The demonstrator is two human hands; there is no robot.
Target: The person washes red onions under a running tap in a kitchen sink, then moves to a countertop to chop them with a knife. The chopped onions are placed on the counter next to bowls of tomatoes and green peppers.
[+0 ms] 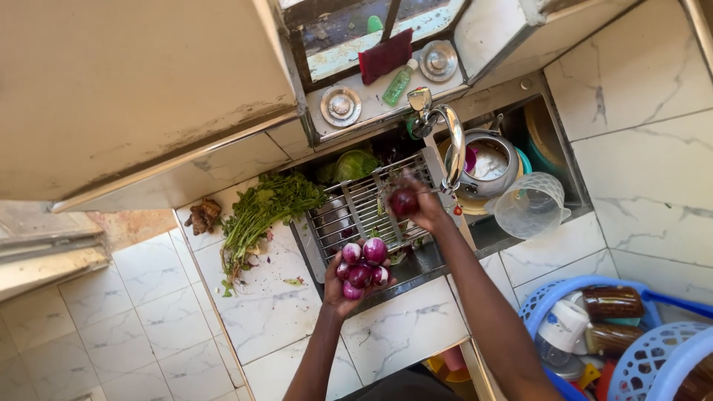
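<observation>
We see the left hand point(343, 286) cupped palm up over the front edge of the sink point(416, 263), fingers curled around a heap of small red onions point(362, 267), five or so, piled in the palm. The right hand point(420, 208) is further in, over the metal rack point(356, 212) that spans the sink, fingers pressed together around a single red onion point(404, 201), just beneath the curved tap point(453, 137). Beside the rack, right half of the sink: a steel kettle point(486, 160) and a clear plastic jug point(529, 204). On the table's left part lies a bunch of green herbs point(260, 212), with a piece of ginger point(202, 216) near its back edge. A green cabbage point(354, 165) sits at the sink's back. A blue basket point(549, 293) of jars stands at the right corner.
</observation>
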